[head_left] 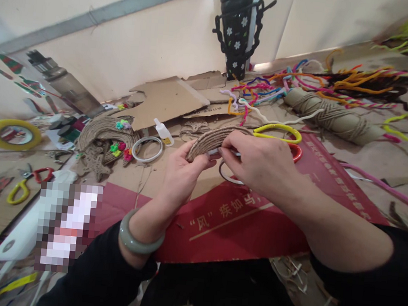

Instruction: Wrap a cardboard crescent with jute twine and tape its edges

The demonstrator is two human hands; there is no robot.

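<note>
A curved band wrapped in brown twine (214, 138) is held up between my two hands. My left hand (184, 172) is closed round its left end, thumb along the lower edge. Fingers pinched, my right hand (257, 157) grips the band's inner edge near the right end; a whitish strip shows there. Behind my right hand lie scissors with yellow and red handles (279, 129), their blades hidden. A thin ring (224, 174) lies below the band, partly covered by my right hand. To the left are a white ring (147, 149) and a small glue bottle (163, 131).
Red printed cardboard (233, 231) lies beneath my hands. Twine pieces with coloured flowers (108, 137), a tape roll (11, 134) and other scissors (20, 189) are at left. A black tumbler (237, 37), tangled pipe cleaners (252, 95) and a twine spool (330, 116) stand or lie behind.
</note>
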